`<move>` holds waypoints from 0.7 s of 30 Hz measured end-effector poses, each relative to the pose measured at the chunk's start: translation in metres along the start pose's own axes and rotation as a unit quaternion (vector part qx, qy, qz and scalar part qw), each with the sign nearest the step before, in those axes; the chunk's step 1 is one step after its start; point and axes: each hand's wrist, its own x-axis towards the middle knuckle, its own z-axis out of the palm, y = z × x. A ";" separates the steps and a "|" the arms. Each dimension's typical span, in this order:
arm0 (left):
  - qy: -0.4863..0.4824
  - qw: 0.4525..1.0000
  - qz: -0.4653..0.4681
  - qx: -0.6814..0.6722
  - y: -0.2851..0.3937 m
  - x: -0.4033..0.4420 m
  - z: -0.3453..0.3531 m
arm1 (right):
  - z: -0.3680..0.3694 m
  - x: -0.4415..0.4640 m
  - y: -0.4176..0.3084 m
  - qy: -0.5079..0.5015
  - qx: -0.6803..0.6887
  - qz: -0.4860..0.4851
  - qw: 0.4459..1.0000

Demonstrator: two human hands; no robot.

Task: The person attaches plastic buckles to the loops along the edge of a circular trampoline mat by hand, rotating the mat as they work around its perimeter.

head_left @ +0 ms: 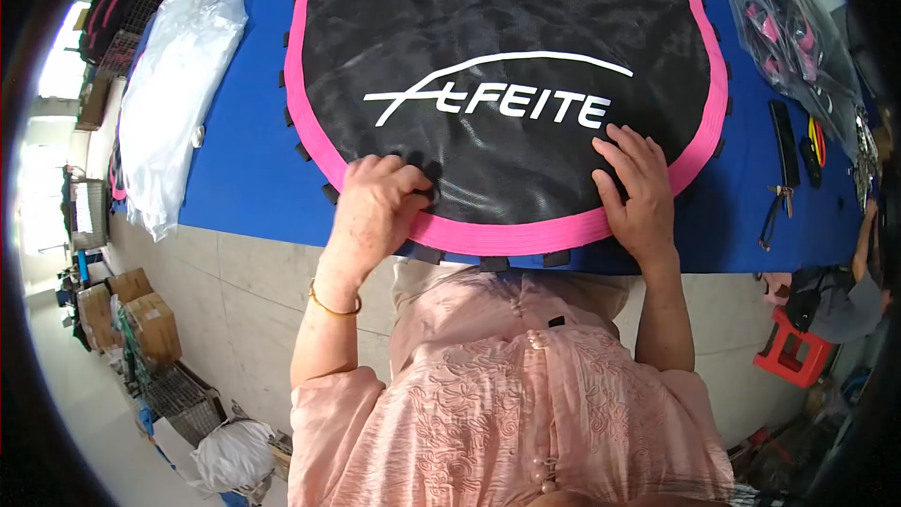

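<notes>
A round black mat (488, 169) with a pink border and white lettering lies flat on the blue table (253, 178), small black tabs around its edge. My left hand (380, 202) rests on the lower left of the border, fingers curled inward over the black fabric; whether they pinch anything is hidden. On the lower right, my right hand (636, 188) lies over the border with its fingers spread and fingertips on the black fabric, just below the lettering.
Clear plastic sheeting (178, 94) lies on the table's left. At the right are a plastic bag (793, 28) with pink and black items, a black strip (784, 143) and small scissors (775, 216). A red stool (793, 349) and cardboard boxes (150, 327) stand on the floor.
</notes>
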 end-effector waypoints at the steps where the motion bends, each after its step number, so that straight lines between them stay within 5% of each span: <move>1: -0.017 1.000 0.012 -0.003 0.007 0.002 0.002 | 0.000 0.000 0.000 -0.001 0.000 -0.002 1.000; 21: 0.049 0.997 0.053 -0.003 0.046 0.008 0.036 | -0.002 0.001 -0.001 0.001 0.005 0.000 1.000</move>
